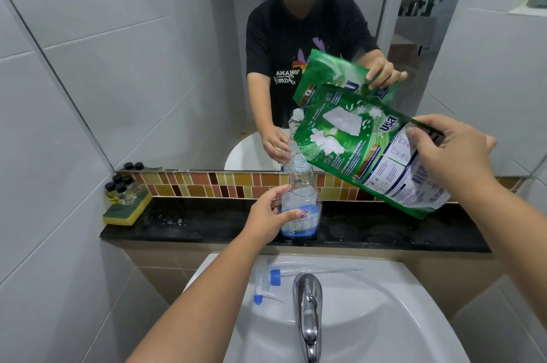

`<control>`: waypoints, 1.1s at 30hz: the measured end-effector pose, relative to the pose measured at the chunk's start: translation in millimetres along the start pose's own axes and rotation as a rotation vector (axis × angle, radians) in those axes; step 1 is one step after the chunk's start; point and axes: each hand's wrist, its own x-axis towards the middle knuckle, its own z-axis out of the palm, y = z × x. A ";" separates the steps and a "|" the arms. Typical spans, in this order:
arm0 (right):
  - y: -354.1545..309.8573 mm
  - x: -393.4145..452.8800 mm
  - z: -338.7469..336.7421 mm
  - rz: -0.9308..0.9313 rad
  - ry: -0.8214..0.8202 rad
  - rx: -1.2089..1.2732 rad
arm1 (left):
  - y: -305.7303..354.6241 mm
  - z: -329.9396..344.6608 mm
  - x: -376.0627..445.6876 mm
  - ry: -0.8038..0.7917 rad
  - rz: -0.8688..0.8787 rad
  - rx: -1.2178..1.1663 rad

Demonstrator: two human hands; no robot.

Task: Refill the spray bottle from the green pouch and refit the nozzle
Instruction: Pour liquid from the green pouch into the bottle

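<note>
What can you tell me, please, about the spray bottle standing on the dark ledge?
The spray bottle is clear plastic with a blue and white label low on its body. It stands upright on the black ledge behind the sink, its threaded neck open with no nozzle fitted. It looks almost empty. The left hand grips its lower body, and the green pouch is tilted with a corner close by its mouth.

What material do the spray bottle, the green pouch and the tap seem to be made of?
Spray bottle: clear, glossy plastic, probably; the tiles show through it.
Green pouch: thin printed plastic film, it seems; it creases and shines.
Tap: polished metal or chrome plating; it gives mirror-like reflections.
</note>
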 end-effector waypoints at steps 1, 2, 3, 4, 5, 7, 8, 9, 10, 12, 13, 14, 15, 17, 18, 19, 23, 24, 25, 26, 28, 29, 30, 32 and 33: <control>0.2 0.5 -0.9 0.005 -0.008 -0.006 | 0.9 0.1 -0.3 0.000 0.002 -0.003; 0.5 1.0 -1.9 0.008 -0.015 -0.009 | 1.5 0.2 -0.7 0.000 0.004 -0.006; 1.2 1.6 -2.7 0.011 -0.023 -0.011 | 1.7 0.2 -1.0 -0.001 0.006 -0.010; 2.1 2.1 -3.7 0.015 -0.033 -0.015 | 1.5 0.4 -1.1 0.000 0.008 -0.015; 2.9 2.7 -4.6 0.022 -0.043 -0.020 | 1.0 0.3 -1.0 0.000 0.008 -0.018; 4.5 3.7 -6.2 0.038 -0.061 -0.031 | 0.8 0.3 -1.0 0.001 0.004 -0.024; 5.2 4.1 -7.3 0.042 -0.068 -0.039 | 1.1 0.4 -1.3 -0.001 0.001 -0.033; 5.5 4.2 -8.6 0.046 -0.075 -0.047 | 1.5 0.4 -1.5 -0.005 0.002 -0.044; 5.9 3.9 -9.9 0.050 -0.085 -0.056 | 1.8 0.5 -1.7 -0.008 0.007 -0.051; 7.6 1.9 -12.0 0.054 -0.107 -0.072 | 2.3 0.3 -2.0 -0.008 0.022 -0.049; 9.4 0.0 -12.8 0.060 -0.117 -0.072 | 2.3 0.1 -2.0 -0.008 0.026 -0.046; 10.9 -2.6 -13.9 0.074 -0.128 -0.066 | 2.5 -0.1 -2.1 -0.009 0.025 -0.045; 14.3 -5.1 -14.2 0.099 -0.136 -0.052 | 3.0 -0.2 -2.4 -0.012 0.022 -0.047; 22.7 -11.8 -13.4 0.178 -0.162 0.013 | 4.1 -0.4 -3.1 -0.019 0.018 -0.050; 27.0 -15.7 -12.6 0.231 -0.181 0.086 | 4.5 -0.4 -3.3 -0.021 0.016 -0.049; 30.8 -19.5 -11.3 0.294 -0.194 0.201 | 4.6 -0.5 -3.5 -0.022 0.014 -0.047; 42.8 -40.8 0.9 0.623 -0.193 0.669 | 4.0 -0.8 -2.5 -0.021 0.005 -0.043; 47.1 -46.6 7.4 0.687 -0.191 0.760 | 4.1 -0.8 -2.4 -0.019 -0.001 -0.044; 52.3 -51.7 15.1 0.719 -0.173 0.862 | 4.4 -0.9 -2.4 -0.018 -0.006 -0.044; 57.1 -56.5 22.7 0.731 -0.147 0.961 | 4.7 -0.9 -2.5 -0.018 -0.008 -0.040; 66.7 -62.5 37.0 0.737 -0.087 1.087 | 4.4 -0.9 -1.8 -0.020 -0.006 -0.023; 71.2 -63.7 44.1 0.742 -0.057 1.124 | 3.7 -0.9 -1.0 -0.020 -0.003 -0.013; 76.1 -64.2 50.8 0.755 -0.032 1.144 | 2.9 -0.7 -0.4 -0.020 0.000 -0.005; 85.3 -63.1 66.0 0.790 -0.005 1.155 | 2.2 -0.7 -0.4 -0.016 0.005 0.001; 89.6 -62.3 73.9 0.806 0.004 1.153 | 2.3 -0.2 -0.4 -0.016 0.004 -0.001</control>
